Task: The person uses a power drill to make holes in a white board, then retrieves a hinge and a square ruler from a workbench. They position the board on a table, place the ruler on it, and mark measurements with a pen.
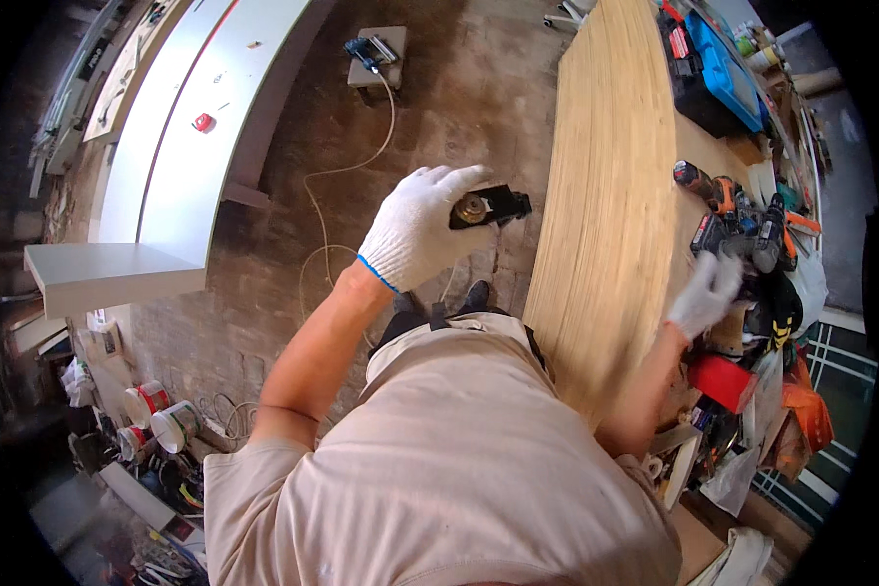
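Note:
My left hand (422, 217), in a white knit glove with a blue cuff edge, is raised in front of my body. Its fingers are closed around a small black tool (506, 204) with a round brass-coloured part, whose exact kind I cannot make out. Off to the right, my right hand (705, 296), also in a white glove, is smeared by motion. It is nearest to a cluster of cordless power tools (725, 198) in black and orange; whether it touches any of them I cannot tell.
A stack of long wooden boards (601, 195) lies between my hands. Beyond stands a blue and black toolbox (728, 73). Left are white panels (181, 127) with a red tape measure (202, 122). A hose (393, 122) runs from an air tool (363, 51) on a stool. Paint buckets (174, 427) stand lower left.

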A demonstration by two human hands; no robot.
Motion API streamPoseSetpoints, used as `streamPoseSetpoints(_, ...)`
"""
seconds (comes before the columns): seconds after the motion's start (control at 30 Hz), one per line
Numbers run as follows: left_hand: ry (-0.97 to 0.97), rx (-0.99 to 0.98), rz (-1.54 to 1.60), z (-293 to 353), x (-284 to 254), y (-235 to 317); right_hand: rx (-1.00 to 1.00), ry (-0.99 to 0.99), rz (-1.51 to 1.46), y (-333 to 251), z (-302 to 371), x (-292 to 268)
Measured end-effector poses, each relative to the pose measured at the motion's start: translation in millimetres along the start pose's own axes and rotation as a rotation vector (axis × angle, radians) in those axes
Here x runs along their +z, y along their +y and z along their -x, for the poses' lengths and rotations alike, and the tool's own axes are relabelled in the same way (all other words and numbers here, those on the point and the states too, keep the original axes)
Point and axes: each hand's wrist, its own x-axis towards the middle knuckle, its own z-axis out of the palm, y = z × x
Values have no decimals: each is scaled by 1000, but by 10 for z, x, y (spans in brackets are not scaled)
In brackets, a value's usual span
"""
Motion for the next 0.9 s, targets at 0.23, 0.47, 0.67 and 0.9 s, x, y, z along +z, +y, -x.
streamPoseSetpoints(0.23,-299,274,-39,-22,-151,227,-429,-1203,-108,-1990,1249,554)
streamPoseSetpoints(0.47,-118,138,244,262,-215,8,-242,-1070,-141,-1800,1569,668)
streamPoseSetpoints(0.67,-206,-342,1083,619,-33,-205,-123,-953,-309,-1862,1797,768)
streamPoseSetpoints(0.9,-74,-155,949,675,69,-158,-127,-914,-302,-1968,1961,824)
